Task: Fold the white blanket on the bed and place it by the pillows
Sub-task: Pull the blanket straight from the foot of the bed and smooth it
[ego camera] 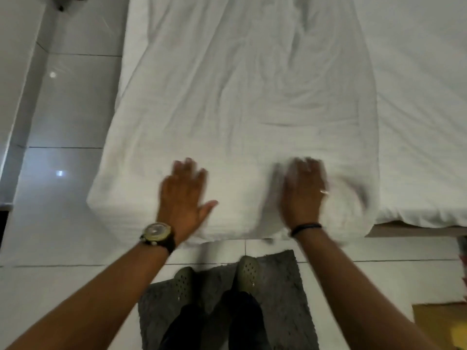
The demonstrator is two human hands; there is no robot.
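We stand at the foot of the bed (417,97), whose white sheet fills most of the view above pale floor tiles (70,109). Along the bed's left side lies the white blanket (240,84), already doubled into a long, creased strip running from the near edge away toward the top of the frame; no pillows are in sight. Its near end overhangs the mattress edge, within easy reach for what we judge to be the next fold lengthwise. Beneath us a grey mat (278,286) cushions our green clogs (249,274). Both arms stretch forward so that the palms can flatten the cloth. Our left hand (183,195) lies open, fingers spread and thumb out, pressing the blanket near its end. Our right hand (303,190), blurred by motion, seems flat on the cloth too, though we cannot tell whether its fingers gather a fold. A watch (158,234) sits on the left wrist, a dark band (305,227) on the right, a ring (324,192) on one finger.
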